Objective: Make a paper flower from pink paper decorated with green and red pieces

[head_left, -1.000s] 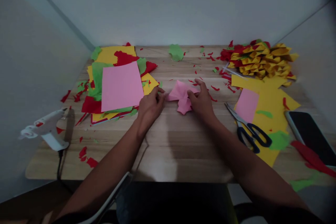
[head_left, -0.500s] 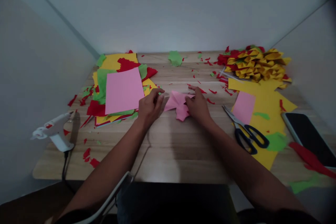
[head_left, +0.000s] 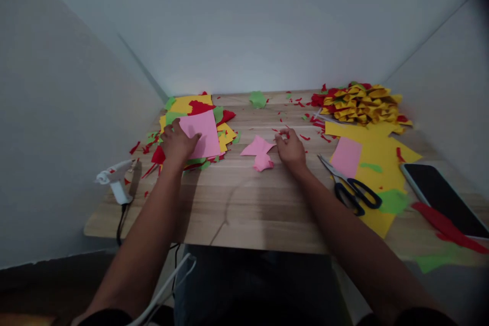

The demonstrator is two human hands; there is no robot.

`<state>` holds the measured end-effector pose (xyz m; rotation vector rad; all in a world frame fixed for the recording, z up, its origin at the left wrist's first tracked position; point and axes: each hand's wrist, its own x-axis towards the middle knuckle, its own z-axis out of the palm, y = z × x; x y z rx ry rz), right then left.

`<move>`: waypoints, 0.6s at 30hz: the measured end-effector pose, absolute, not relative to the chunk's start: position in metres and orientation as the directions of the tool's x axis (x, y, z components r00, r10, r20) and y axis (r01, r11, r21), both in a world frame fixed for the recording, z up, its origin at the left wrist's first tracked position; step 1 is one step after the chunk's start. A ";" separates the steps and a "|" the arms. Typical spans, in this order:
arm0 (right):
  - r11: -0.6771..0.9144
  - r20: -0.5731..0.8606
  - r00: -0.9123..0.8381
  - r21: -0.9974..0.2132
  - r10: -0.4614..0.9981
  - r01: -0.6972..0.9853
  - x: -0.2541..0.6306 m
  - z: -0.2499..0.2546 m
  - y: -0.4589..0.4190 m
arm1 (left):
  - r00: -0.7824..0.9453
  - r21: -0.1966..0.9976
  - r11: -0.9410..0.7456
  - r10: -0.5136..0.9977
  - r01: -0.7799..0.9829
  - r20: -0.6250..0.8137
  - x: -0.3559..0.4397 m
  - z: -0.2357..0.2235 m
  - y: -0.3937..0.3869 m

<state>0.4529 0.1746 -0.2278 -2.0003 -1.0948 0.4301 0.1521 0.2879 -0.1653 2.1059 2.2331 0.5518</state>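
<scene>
My left hand (head_left: 179,142) has its fingers spread over the left edge of a pink paper sheet (head_left: 204,135), which tops a pile of coloured paper. A small cut and creased pink paper piece (head_left: 260,152) lies in the middle of the table, its lower lobe curled. Its right tip meets my right hand (head_left: 291,150), whose thumb and fingers are pinched together there. Scissors (head_left: 349,186) with dark handles lie to the right of that hand, blades partly apart.
A white glue gun (head_left: 116,179) stands at the left with its cord over the edge. On the right are yellow paper (head_left: 376,155), a phone (head_left: 443,196) and a heap of folded yellow paper (head_left: 362,104). Red and green scraps litter the wooden table (head_left: 237,214).
My left hand has moved left from beside the small pink piece onto the pink sheet, fingers spreading. My right hand stays by the small piece. The camera view has shifted.
</scene>
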 end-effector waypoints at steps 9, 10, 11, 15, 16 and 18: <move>-0.238 0.125 0.624 -0.853 0.772 0.465 0.455 -0.236 0.177 | 0.050 0.244 -0.071 0.994 0.967 0.092 0.117 -0.171 0.323; -0.238 0.122 0.620 -0.853 0.775 0.465 0.456 -0.236 0.177 | 0.060 0.219 -0.086 0.991 0.972 0.120 0.116 -0.169 0.323; -0.239 0.117 0.615 -0.852 0.780 0.465 0.456 -0.236 0.177 | 0.070 0.185 -0.097 0.986 0.978 0.150 0.116 -0.166 0.322; -0.241 0.105 0.595 -0.848 0.797 0.472 0.457 -0.237 0.178 | 0.176 0.081 -0.202 0.952 0.976 0.249 0.125 -0.143 0.320; -0.242 0.107 0.592 -0.844 0.799 0.478 0.457 -0.237 0.177 | 0.209 0.103 -0.243 0.942 0.964 0.263 0.129 -0.135 0.321; -0.242 0.115 0.584 -0.833 0.803 0.497 0.456 -0.236 0.177 | 0.254 0.204 -0.321 0.921 0.925 0.296 0.141 -0.118 0.329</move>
